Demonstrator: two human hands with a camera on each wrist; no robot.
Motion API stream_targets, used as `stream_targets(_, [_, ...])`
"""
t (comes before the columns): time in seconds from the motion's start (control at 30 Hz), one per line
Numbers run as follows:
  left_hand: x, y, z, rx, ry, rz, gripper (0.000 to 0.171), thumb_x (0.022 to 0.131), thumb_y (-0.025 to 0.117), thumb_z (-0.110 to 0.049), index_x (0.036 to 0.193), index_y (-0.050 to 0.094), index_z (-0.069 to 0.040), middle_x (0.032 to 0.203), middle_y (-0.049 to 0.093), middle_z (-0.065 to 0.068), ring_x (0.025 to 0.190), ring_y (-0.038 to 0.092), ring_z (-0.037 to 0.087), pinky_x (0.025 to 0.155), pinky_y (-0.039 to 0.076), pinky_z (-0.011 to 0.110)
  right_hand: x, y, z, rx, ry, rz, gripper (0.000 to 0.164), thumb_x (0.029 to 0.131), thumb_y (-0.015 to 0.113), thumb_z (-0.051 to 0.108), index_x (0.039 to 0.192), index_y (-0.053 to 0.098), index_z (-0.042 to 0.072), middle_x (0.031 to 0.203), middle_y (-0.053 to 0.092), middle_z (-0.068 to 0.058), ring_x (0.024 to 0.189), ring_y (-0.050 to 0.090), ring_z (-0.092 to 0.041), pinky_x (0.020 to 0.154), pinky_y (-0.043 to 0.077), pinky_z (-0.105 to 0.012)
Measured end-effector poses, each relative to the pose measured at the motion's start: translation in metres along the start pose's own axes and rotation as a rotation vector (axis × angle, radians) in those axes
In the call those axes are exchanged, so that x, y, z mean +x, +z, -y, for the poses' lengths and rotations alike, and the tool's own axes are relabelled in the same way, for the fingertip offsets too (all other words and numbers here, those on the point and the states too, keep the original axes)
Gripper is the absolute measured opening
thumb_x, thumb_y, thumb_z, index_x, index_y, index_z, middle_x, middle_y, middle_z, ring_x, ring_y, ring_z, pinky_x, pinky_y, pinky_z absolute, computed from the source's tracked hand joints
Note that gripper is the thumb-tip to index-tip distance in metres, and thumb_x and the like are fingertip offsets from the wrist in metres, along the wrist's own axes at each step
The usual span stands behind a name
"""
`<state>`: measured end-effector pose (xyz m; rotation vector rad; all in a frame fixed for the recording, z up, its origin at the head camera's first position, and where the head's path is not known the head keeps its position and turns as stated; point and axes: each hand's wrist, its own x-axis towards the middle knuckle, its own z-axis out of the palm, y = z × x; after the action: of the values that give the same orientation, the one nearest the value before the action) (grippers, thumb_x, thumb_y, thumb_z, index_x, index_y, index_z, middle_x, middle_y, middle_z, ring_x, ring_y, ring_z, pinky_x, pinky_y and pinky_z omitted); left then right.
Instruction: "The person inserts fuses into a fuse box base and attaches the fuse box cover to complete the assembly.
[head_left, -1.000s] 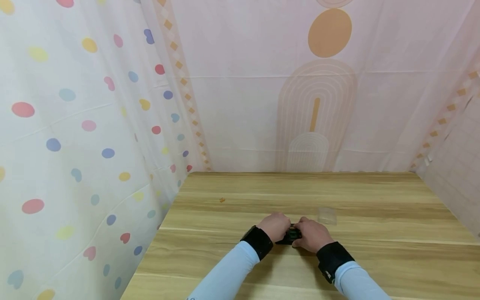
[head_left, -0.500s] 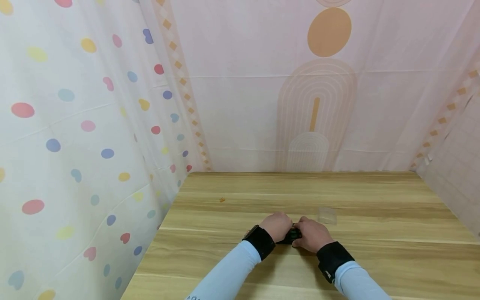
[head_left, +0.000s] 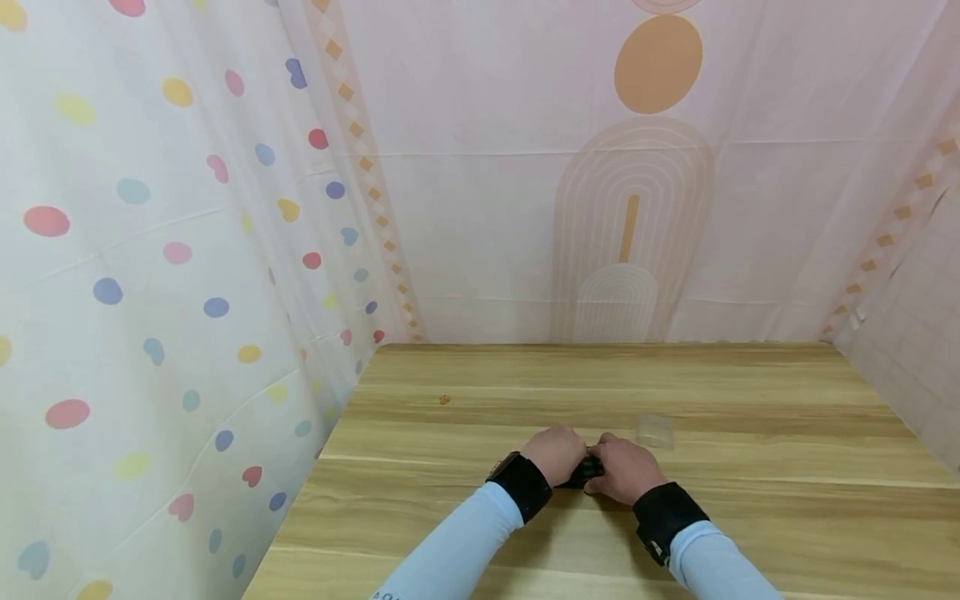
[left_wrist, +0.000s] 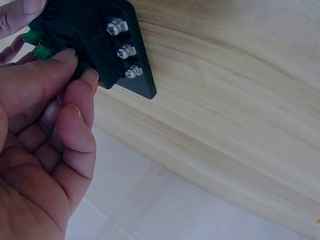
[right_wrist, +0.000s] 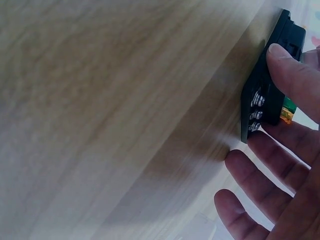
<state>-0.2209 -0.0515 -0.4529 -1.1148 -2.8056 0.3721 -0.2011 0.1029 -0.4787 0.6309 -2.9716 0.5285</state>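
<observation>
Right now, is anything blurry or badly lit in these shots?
Head view: bright, soft shadows on the tabletop near the left hand and right hand; left wrist: dimmer, metal screws fairly sharp; right wrist: wood grain blurry, shadow beside the black block.

Left sleeve (head_left: 453,543) and right sleeve (head_left: 716,562) are pale blue and close-fitting, the left bearing dark, partly cropped lettering (head_left: 387,596). Left wristband (head_left: 522,486) and right wristband (head_left: 667,518) are wide, black; left hand (head_left: 553,455) and right hand (head_left: 627,470) are bare.
</observation>
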Motion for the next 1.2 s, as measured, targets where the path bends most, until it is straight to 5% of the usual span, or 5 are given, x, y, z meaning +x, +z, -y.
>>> stream_targets(0.33, [-0.0019, -0.0023, -0.0064, 0.062, 0.001, 0.001, 0.011, 0.092, 0.073, -0.016, 0.081, 0.073, -0.02, 0.074, 0.067, -0.008, 0.068, 0.062, 0.004, 0.063, 0.05, 0.017, -0.0018, 0.0001, 0.0015, -0.004, -0.008, -0.021, 0.044, 0.07, 0.09, 0.022, 0.108, 0.075, 0.007, 0.091, 0.059, -0.002, 0.077, 0.06, -0.021, 0.066, 0.051, -0.038])
stream_targets(0.67, [-0.0035, 0.0009, -0.0024, 0.041, 0.001, -0.011, 0.007, 0.092, 0.072, -0.015, 0.089, 0.076, -0.02, 0.077, 0.068, -0.007, 0.071, 0.063, 0.006, 0.067, 0.051, 0.017, -0.0019, -0.0004, 0.0021, -0.003, 0.002, -0.014, 0.047, 0.071, 0.089, 0.023, 0.111, 0.074, 0.004, 0.093, 0.06, -0.003, 0.076, 0.058, -0.018, 0.065, 0.051, -0.037])
stream_targets(1.2, [-0.0021, 0.0007, -0.0049, -0.013, -0.012, -0.009, 0.011, 0.089, 0.076, -0.018, 0.079, 0.072, -0.019, 0.076, 0.067, -0.007, 0.068, 0.061, 0.005, 0.063, 0.049, 0.018, -0.0012, 0.0004, 0.0013, -0.004, -0.01, -0.03, 0.043, 0.069, 0.09, 0.023, 0.106, 0.075, 0.006, 0.088, 0.058, -0.001, 0.073, 0.058, -0.018, 0.065, 0.051, -0.037])
